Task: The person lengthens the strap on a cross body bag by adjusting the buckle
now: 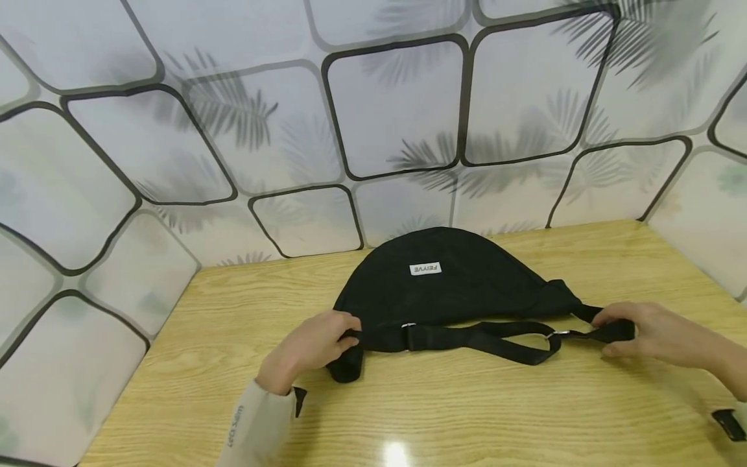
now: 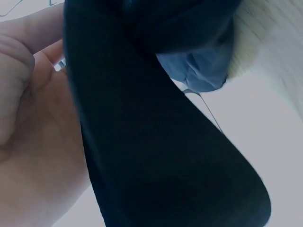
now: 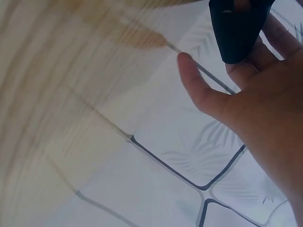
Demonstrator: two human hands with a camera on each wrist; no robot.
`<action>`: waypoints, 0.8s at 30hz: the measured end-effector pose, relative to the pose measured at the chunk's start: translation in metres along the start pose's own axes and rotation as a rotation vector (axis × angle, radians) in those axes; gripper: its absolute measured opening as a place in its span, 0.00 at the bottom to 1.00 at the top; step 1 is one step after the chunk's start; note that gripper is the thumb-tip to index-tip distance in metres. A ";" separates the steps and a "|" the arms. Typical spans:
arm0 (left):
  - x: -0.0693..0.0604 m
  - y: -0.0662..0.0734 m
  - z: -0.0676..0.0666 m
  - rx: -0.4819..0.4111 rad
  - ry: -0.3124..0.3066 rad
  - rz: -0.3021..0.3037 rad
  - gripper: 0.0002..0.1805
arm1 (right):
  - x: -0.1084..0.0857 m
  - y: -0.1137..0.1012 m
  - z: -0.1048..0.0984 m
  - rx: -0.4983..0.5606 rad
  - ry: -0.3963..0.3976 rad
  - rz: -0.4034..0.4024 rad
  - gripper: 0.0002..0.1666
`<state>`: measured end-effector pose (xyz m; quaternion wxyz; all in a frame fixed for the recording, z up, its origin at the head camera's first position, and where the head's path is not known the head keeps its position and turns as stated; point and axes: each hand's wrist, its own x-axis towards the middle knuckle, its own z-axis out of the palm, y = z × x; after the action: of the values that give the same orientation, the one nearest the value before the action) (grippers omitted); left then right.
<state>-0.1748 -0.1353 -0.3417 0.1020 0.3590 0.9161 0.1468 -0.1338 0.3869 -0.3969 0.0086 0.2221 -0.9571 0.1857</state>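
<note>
A black half-moon sling bag [image 1: 449,279] lies on the table, its white label [image 1: 425,268] upside down. Along its near edge runs a black strap [image 1: 443,338] with a metal slider and a ring [image 1: 557,333]. At the bag's left end my left hand [image 1: 312,347] pinches the strap between thumb and fingers; a wide stretch of strap [image 2: 142,132] covers much of the left wrist view. On the right, my right hand [image 1: 659,334] holds the folded strap end, fingers curled behind it. In the right wrist view its thumb [image 3: 194,80] stands apart from the strap loop [image 3: 239,33].
The bag is on a light wood-grain table [image 1: 245,311]. Behind and at both sides rises a pale panel [image 1: 397,110] printed with dark rounded outlines and grey leaves. The bag's curved edge is close to the back panel.
</note>
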 end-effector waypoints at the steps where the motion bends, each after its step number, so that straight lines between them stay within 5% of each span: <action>1: -0.001 -0.001 0.000 -0.006 0.003 0.003 0.06 | 0.000 0.000 -0.001 0.011 -0.016 0.021 0.20; 8: -0.007 -0.009 -0.002 -0.014 0.025 0.031 0.03 | 0.000 0.005 -0.002 0.089 -0.023 -0.015 0.06; 15: -0.011 -0.012 -0.001 -0.055 0.043 0.033 0.05 | -0.003 0.009 -0.001 0.154 0.064 -0.182 0.28; 24: -0.015 -0.019 0.006 -0.233 0.095 0.013 0.09 | -0.004 0.011 0.000 0.165 0.105 -0.261 0.32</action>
<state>-0.1744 -0.1575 -0.3526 0.0986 0.3431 0.8943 0.2698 -0.1350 0.3977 -0.4015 0.0643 0.3347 -0.8998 0.2723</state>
